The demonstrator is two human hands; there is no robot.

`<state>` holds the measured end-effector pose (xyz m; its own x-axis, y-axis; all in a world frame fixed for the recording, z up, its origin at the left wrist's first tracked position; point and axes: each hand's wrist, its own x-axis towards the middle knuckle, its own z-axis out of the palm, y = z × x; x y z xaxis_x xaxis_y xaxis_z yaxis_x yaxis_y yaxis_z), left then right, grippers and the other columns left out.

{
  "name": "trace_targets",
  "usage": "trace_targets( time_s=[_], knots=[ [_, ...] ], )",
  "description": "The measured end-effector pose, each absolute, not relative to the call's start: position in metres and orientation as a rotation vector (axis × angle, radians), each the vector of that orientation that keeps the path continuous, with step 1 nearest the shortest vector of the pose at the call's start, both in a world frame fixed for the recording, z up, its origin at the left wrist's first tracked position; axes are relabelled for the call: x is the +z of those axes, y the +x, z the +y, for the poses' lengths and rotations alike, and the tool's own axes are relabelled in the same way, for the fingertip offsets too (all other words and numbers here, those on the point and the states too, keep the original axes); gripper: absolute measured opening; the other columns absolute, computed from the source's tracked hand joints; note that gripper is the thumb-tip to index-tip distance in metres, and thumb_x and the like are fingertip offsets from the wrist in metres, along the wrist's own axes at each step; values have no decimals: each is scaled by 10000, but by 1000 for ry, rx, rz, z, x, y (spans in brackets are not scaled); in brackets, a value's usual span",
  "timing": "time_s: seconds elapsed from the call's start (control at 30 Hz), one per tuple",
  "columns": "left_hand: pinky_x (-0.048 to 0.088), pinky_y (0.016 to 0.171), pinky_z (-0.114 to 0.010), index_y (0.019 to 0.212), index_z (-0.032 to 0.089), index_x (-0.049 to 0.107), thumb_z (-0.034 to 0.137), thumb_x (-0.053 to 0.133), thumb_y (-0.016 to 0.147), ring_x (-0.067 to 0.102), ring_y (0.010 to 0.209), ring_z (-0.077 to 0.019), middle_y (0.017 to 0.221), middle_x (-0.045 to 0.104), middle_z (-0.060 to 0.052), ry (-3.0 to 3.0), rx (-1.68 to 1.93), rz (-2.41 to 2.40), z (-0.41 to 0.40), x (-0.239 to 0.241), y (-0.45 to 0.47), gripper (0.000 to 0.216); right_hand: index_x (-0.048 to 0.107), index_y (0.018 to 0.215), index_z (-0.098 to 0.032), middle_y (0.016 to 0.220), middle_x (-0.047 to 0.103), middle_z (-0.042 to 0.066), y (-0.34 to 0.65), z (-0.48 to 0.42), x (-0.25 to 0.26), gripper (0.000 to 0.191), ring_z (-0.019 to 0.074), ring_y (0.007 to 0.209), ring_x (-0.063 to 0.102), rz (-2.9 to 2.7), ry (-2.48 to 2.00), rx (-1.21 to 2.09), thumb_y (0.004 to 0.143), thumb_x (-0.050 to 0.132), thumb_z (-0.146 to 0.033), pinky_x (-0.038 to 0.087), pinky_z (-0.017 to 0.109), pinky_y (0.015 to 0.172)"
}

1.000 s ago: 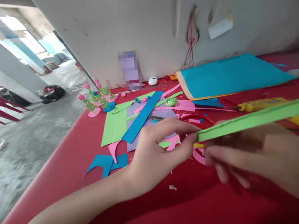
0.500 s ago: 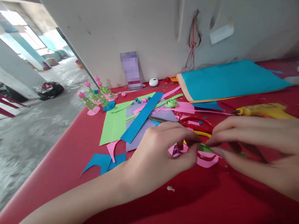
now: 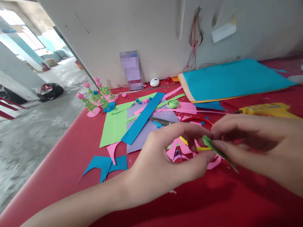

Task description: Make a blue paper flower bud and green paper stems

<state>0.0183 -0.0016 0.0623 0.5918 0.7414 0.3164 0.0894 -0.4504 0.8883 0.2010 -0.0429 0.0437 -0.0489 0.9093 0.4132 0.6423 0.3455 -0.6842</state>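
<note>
A folded green paper strip [image 3: 218, 149] is pinched between the thumb and fingers of my right hand [image 3: 270, 151], its thin tail slanting down to the right. My left hand [image 3: 167, 159] curves in from the other side, thumb and index finger apart around the strip's upper end; whether a fingertip touches it I cannot tell. Beneath both hands lie pink paper scraps [image 3: 184, 147] and scissors with red and yellow handles [image 3: 196, 118], partly hidden by my fingers. A blue paper strip [image 3: 143, 118] rests across green and purple sheets beyond my left hand.
A yellow glue gun [image 3: 266, 109] lies behind my right hand. Blue sheets [image 3: 232, 80] are stacked at the back right. Small paper flowers [image 3: 95, 98] stand at the table's left edge. Blue offcuts [image 3: 103, 166] lie near my left forearm. A white case [image 3: 154, 82] sits by the wall.
The green strip has turned and now shows more of its length, in my right fingers. My left thumb and index finger have spread apart from their pinch on it.
</note>
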Motion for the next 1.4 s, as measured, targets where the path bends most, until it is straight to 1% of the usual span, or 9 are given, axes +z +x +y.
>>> trace_targets(
  time_s=[0.2, 0.43, 0.53, 0.73, 0.87, 0.97, 1.13, 1.27, 1.4],
  knots=[
    [460, 691, -201, 853, 141, 567, 212, 608, 783, 554, 769, -107, 809, 601, -6, 1954, 912, 715, -1, 58, 17, 107, 629, 696, -224, 498, 584, -18, 193, -47, 43, 219, 125, 361, 528, -1586, -1429, 700, 684, 629, -442, 413, 221, 301],
    [471, 683, -198, 828, 91, 591, 110, 560, 796, 569, 748, -105, 792, 616, -39, 1999, 1014, 635, 1, 61, 14, 48, 572, 791, -247, 490, 614, -37, 191, -41, 56, 135, 112, 314, 540, -1583, -1349, 1178, 773, 579, -380, 451, 179, 295],
    [479, 683, -199, 847, 71, 597, 111, 569, 799, 569, 743, -103, 800, 618, -52, 2000, 1063, 587, -1, 63, 12, 69, 570, 827, -272, 513, 617, -47, 193, -42, 55, 117, 119, 318, 549, -1578, -1308, 1161, 771, 589, -373, 459, 187, 289],
    [493, 714, -236, 834, 51, 613, 76, 560, 796, 582, 774, -127, 793, 625, -75, 2018, 1138, 490, -1, 69, 9, 70, 592, 782, -303, 536, 596, -65, 186, -44, 63, 38, 99, 360, 541, -1615, -1238, 1012, 754, 614, -317, 465, 152, 302],
    [504, 697, -218, 847, 29, 628, 62, 573, 779, 588, 770, -124, 809, 632, -92, 2005, 1170, 467, -2, 73, 8, 93, 610, 744, -317, 624, 611, -66, 181, -42, 67, 49, 83, 416, 555, -1594, -1213, 918, 719, 638, -286, 460, 120, 330],
    [508, 715, -213, 820, 18, 639, 48, 589, 761, 596, 778, -128, 802, 633, -98, 2010, 1187, 445, -2, 75, 8, 83, 622, 738, -321, 606, 598, -75, 180, -42, 69, 63, 69, 400, 539, -1643, -1214, 912, 712, 642, -268, 456, 113, 341],
    [498, 770, -266, 786, 46, 640, 63, 614, 741, 591, 741, -134, 754, 645, -78, 2062, 1162, 461, -2, 77, 6, 55, 610, 691, -277, 640, 594, -60, 181, -44, 69, 60, 65, 414, 549, -1579, -1175, 962, 700, 666, -257, 456, 116, 343],
    [507, 769, -301, 729, 78, 634, 45, 622, 706, 578, 679, -132, 696, 650, -54, 2095, 1185, 479, -4, 80, 4, 42, 623, 734, -297, 707, 600, -40, 179, -44, 70, 76, 99, 434, 563, -1592, -1094, 967, 710, 660, -235, 469, 173, 330],
    [507, 816, -317, 698, 79, 630, 8, 638, 649, 583, 651, -130, 688, 647, -55, 2158, 1186, 438, -3, 82, 5, 86, 621, 747, -310, 698, 607, -42, 181, -44, 73, 133, 111, 481, 569, -1663, -1032, 898, 694, 654, -193, 474, 178, 372]
  ],
)
